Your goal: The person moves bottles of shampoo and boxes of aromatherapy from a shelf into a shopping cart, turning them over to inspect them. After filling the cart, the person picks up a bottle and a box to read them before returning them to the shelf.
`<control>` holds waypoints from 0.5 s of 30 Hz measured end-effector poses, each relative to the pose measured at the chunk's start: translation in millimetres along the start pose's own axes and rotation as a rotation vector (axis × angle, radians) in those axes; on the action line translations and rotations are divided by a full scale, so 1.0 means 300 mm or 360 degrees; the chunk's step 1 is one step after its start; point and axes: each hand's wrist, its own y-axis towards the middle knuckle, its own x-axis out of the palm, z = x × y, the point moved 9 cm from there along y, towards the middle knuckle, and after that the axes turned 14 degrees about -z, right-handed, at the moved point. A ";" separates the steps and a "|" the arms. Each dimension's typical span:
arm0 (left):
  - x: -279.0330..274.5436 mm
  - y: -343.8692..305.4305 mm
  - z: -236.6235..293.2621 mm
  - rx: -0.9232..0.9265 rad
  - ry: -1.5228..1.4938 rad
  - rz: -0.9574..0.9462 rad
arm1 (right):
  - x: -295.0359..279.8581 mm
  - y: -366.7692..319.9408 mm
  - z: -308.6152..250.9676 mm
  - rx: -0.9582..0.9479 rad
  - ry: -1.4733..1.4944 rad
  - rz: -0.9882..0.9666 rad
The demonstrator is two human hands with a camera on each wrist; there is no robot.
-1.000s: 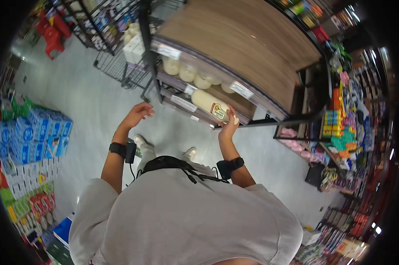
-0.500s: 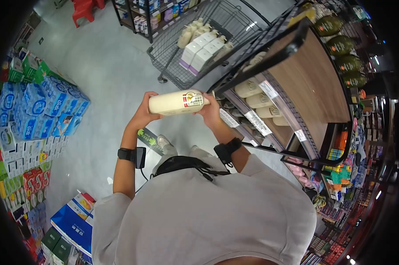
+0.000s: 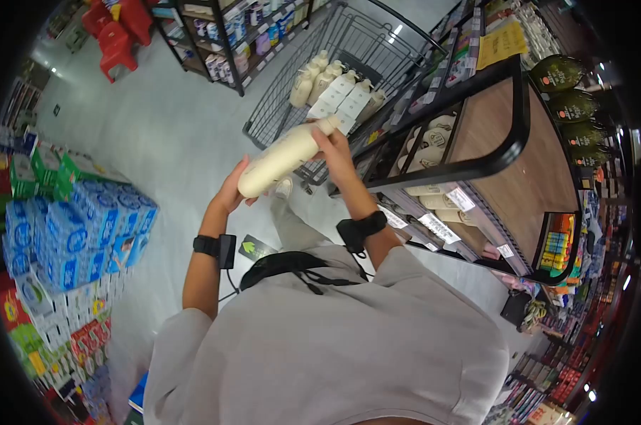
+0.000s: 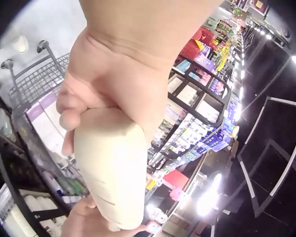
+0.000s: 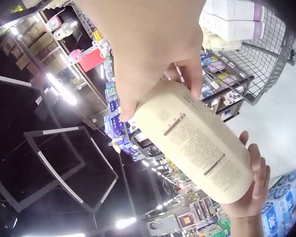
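Both hands hold a cream-coloured bottle [image 3: 285, 157] in front of the body, slanting across the head view with its narrow end toward the cart. The left hand [image 3: 229, 188] grips the wide base; in the left wrist view its palm lies against the bottom end. Near the shoulder and neck, the right hand [image 3: 332, 145] grips the other end. In the right wrist view, small printed text covers the bottle's back [image 5: 202, 148], and the left hand's fingers [image 5: 259, 168] curl round the base. The right hand hides part of the neck.
Beyond the bottle stands a wire shopping cart [image 3: 263, 120] holding cream pump bottles [image 3: 302, 88] and white boxes [image 3: 332, 95]. At right is a black-framed wooden shelf [image 3: 501, 159] with similar bottles [image 3: 441, 202] on lower tiers. Blue-wrapped packs [image 3: 79, 227] are stacked at left.
The right hand brought the bottle away from the shelf, and the left hand took hold of its base. Since then the bottle has tilted and turned, its front label out of sight. The view swung toward the cart.
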 end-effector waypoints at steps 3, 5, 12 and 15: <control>-0.098 0.141 0.074 -0.0152 0.0013 -0.0064 | -0.090 0.168 0.058 0.0100 0.0006 0.0222; -0.198 0.215 0.143 -0.0223 0.0498 0.0226 | -0.188 0.279 0.161 0.0047 0.0178 0.0437; -0.372 0.676 0.164 -0.0223 0.1297 -0.0114 | -0.373 0.531 0.214 0.0187 -0.0177 0.0789; -0.523 0.840 0.045 -0.0187 0.1184 -0.0143 | -0.433 0.599 0.301 0.0389 -0.0276 0.1017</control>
